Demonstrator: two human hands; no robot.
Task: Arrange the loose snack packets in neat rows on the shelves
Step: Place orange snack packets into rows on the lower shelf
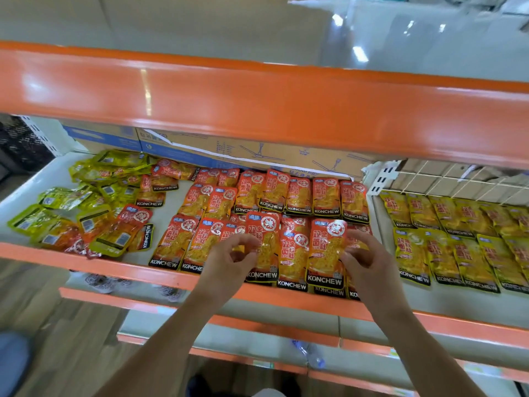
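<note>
Two orange KONCHEW packets: left hand (229,260) pinches left packet (264,250), right hand (367,260) pinches right packet (325,253).

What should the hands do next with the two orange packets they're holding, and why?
Probably lay both down flat, side by side, in the front row. The left hand pinches the left packet and the right hand pinches the right packet; both lie over other packets near the shelf's orange edge, so that row looks bunched, while the back row behind already lies in line.
</note>
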